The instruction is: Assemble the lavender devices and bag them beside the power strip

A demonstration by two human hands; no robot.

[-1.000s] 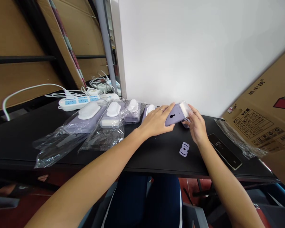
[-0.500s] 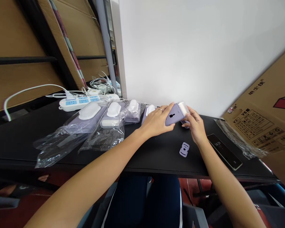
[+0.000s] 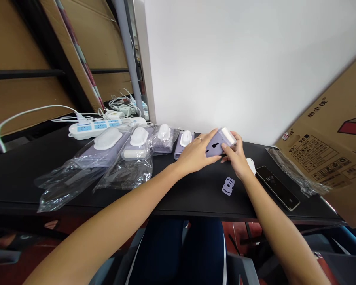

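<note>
A purple oblong plastic case with black cut-outs and a white strip at its right end is held tilted above the black table. My left hand wraps its left end, thumb below and fingers over the top. At the other end, my right hand grips it with the thumb on its face. Below them lies a flat purple plate with slots. Just left of my left hand stands a similar purple case topped by a white rounded piece. A white piece shows partly behind my right wrist.
Several purple cases with white tops, such as the bagged case, lie in clear plastic at the left. Behind them is a white power strip with cables. A phone, crumpled plastic and a cardboard box are at the right.
My right hand has shifted its grip, and its thumb now presses on the case's face. The white end strip shows more plainly. A white piece has come into view beside my right wrist.
</note>
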